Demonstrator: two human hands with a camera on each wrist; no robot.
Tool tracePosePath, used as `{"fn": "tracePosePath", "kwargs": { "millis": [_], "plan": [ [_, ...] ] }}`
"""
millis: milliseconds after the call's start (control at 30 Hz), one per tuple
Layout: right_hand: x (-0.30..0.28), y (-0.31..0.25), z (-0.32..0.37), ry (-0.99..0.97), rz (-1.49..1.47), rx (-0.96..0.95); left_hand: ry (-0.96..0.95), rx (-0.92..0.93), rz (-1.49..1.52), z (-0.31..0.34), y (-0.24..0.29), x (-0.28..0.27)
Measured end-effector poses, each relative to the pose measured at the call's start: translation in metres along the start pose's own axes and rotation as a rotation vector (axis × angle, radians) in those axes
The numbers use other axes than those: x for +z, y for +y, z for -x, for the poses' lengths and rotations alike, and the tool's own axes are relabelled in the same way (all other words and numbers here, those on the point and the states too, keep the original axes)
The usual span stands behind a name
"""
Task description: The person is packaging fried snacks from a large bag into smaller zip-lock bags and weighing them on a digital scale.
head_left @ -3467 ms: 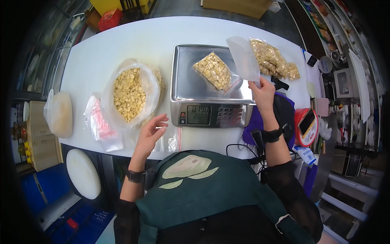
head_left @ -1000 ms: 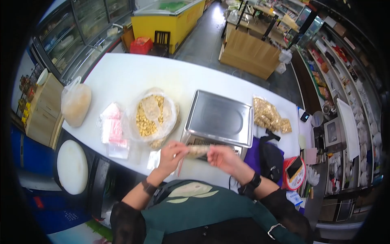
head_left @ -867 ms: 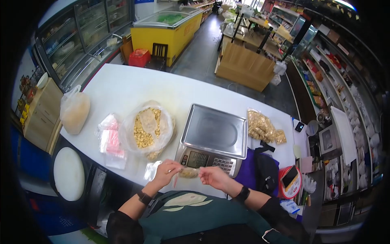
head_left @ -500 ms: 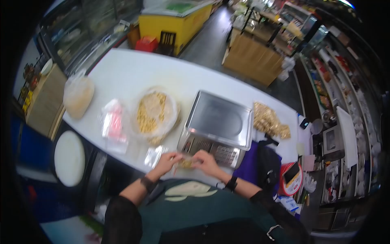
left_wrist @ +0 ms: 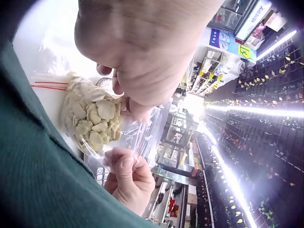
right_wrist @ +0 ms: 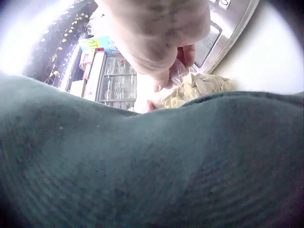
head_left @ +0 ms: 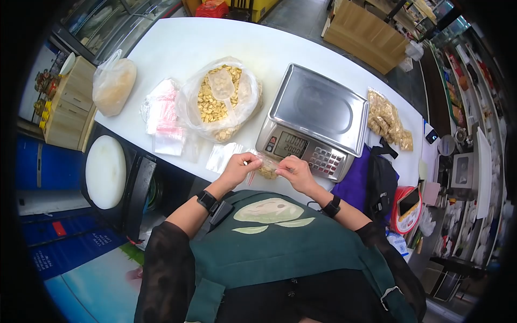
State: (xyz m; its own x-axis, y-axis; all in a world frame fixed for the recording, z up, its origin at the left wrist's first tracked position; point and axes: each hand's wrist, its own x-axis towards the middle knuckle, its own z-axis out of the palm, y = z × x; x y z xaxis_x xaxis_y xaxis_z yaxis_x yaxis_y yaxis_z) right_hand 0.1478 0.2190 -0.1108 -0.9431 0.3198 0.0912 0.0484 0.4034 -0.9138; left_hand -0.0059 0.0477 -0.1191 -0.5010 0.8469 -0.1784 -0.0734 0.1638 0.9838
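A small clear zip bag (head_left: 267, 171) of pale, flat dried slices is at the table's front edge, before the scale (head_left: 319, 110). My left hand (head_left: 235, 170) pinches one end of its mouth, while thumb and fingers of my right hand (head_left: 298, 174) grip the other. In the left wrist view the slices (left_wrist: 97, 116) fill the bag's lower part, and the plastic above them is pulled between both hands. The right wrist view has the slices (right_wrist: 202, 87) partly hidden by the apron. Left of the scale, a large open bag (head_left: 188, 110) of such slices holds a translucent scoop (head_left: 222, 86).
Zip bags (head_left: 167, 126) with pink strips lie left of the large bag; more clear bags (head_left: 221, 156) lie by my left hand. Several filled bags (head_left: 383, 116) are right of the scale. A purple-black backpack (head_left: 371, 180) and red-lidded tub (head_left: 405, 210) stand at the right.
The small bag, earlier on the scale pan, is now in both hands. My right hand has let go of the scoop, now in the large bag. Lately the hands pinch along the bag's mouth.
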Motion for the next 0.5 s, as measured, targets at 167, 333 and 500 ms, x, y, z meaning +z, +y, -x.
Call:
{"fn": "tracePosePath", "kwargs": {
  "millis": [167,333,500],
  "plan": [
    [-0.004,-0.005,-0.003,-0.168,-0.338,0.492,-0.007,-0.217,0.163,0.002,0.01,0.0],
    [0.0,0.002,-0.005,-0.195,-0.281,0.502,0.043,-0.374,0.234,0.0,0.017,0.001],
    [-0.003,0.006,-0.016,-0.224,-0.143,0.425,0.099,-0.328,0.243,-0.007,0.01,0.003]
  ]
}}
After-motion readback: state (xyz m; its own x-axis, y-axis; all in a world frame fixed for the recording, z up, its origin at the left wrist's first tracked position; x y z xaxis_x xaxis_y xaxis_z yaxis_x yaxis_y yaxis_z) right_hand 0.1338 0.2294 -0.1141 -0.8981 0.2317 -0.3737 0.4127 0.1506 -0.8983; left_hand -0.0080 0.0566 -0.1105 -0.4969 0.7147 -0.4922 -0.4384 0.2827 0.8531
